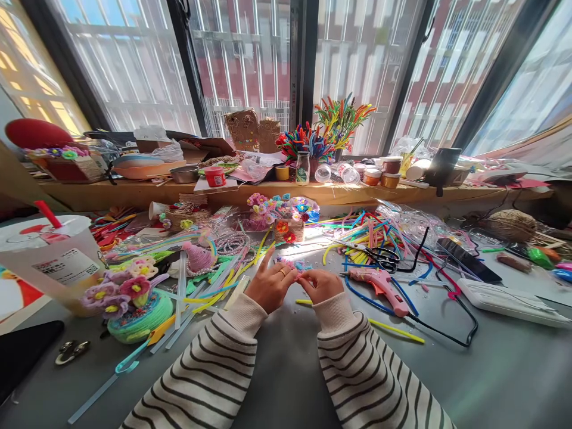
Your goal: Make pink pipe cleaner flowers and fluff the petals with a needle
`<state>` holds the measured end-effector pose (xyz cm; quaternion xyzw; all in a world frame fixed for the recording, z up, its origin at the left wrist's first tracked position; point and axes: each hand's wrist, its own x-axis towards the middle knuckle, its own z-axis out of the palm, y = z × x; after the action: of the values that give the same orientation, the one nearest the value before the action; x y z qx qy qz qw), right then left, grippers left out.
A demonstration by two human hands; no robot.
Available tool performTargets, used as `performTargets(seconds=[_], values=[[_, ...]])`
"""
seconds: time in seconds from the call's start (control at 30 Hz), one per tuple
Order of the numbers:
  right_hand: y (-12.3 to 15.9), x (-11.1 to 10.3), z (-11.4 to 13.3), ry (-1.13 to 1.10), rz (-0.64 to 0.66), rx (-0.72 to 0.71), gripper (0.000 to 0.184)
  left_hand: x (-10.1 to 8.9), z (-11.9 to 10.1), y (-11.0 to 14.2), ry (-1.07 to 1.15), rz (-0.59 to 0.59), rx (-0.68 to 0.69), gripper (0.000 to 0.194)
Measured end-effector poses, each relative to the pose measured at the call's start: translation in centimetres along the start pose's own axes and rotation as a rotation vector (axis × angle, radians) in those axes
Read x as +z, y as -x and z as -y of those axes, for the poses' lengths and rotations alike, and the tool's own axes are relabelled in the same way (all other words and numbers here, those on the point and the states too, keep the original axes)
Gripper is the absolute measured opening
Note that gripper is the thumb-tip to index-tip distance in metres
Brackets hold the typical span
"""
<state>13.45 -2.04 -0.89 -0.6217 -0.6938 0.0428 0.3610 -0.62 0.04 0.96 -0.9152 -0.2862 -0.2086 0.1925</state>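
Observation:
In the middle of the desk my left hand [271,283] and my right hand [320,286] meet at the fingertips. Between them is a small fuzzy pink and blue pipe-cleaner piece [294,263], partly covered by the fingers. My left index finger points up, while the thumb and other fingers close on the piece. The right thumb and fingers pinch its near side. Just beyond stands a small basket [292,229] with colourful fuzzy flowers. To the right lies a pink glue gun [379,286], and behind it are black-handled scissors [379,256].
Left are a drink cup [62,262] with a red straw, a green pot [140,316] of fuzzy flowers and clear glue sticks [181,289]. Pipe cleaners [357,238] heap behind my right hand. A phone [469,260], white pouch [513,302] and black cord [447,341] lie right.

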Motion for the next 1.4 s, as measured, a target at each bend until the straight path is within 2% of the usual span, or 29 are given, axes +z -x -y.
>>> performTargets(seconds=[0.17,0.37,0.63,0.87,1.0,1.17,1.3,1.4], values=[[0.1,0.2,0.1,0.025,-0.016,0.035,0.015,1.1,-0.4,-0.1,0.01,-0.015,0.011,0.027],[0.1,0.3,0.1,-0.031,-0.026,0.05,0.016,2.2,-0.5,0.1,0.172,0.065,-0.14,0.027],[0.1,-0.5,0.3,-0.115,-0.014,0.04,0.017,1.0,-0.8,0.0,0.168,0.071,-0.22,0.02],[0.1,-1.0,0.3,-0.125,0.054,0.061,0.023,1.0,-0.4,0.3,0.205,0.056,-0.224,0.018],[0.0,-0.7,0.0,-0.176,0.107,0.061,0.018,0.8,-0.2,0.2,0.15,0.044,-0.172,0.019],[-0.1,-0.9,0.0,-0.112,0.134,0.014,0.011,0.6,-0.1,0.1,0.26,0.02,-0.184,0.018],[-0.1,-1.3,0.1,0.002,0.171,-0.072,0.012,0.6,0.2,0.3,0.374,0.157,-0.27,0.021],[0.1,-1.3,0.2,0.066,0.164,-0.171,0.013,0.4,0.7,0.3,0.605,0.291,-0.292,0.027]])
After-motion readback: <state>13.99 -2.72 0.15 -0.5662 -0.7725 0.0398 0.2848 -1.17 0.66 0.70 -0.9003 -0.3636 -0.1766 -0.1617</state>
